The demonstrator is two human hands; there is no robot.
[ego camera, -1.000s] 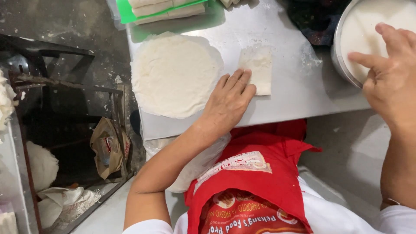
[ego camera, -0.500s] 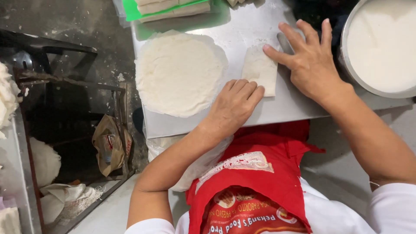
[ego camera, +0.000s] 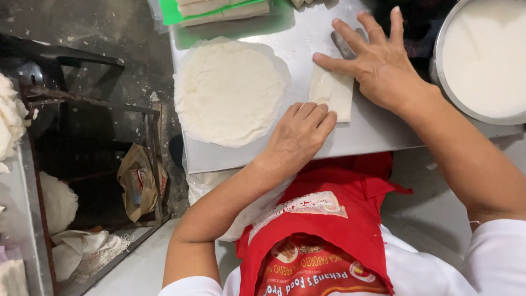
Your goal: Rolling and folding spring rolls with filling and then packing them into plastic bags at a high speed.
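Two hands lie flat on a steel tray (ego camera: 350, 145), head view, centre of frame. Between them sits a small folded wrapper (ego camera: 332, 94), a pale rectangle with its long axis running roughly up-down in the frame, slightly tilted.

The left hand (ego camera: 298, 137) rests palm down just below and left of the wrapper, fingertips touching its lower left edge, fingers together and extended. It grips nothing.

The right hand (ego camera: 378, 63) sits upper right of the wrapper, fingers spread wide, thumb pressing on the wrapper's upper edge. Open, pressing rather than holding.

Both hands touch the wrapper; the right covers its top, the left its lower corner.

A round wrapper sheet (ego camera: 230, 90) lies flat at left on the tray, just beside the left hand. Stacked rolls on a green board (ego camera: 219, 8) sit at the top edge. A bowl (ego camera: 482, 55) of white liquid occupies the upper right.
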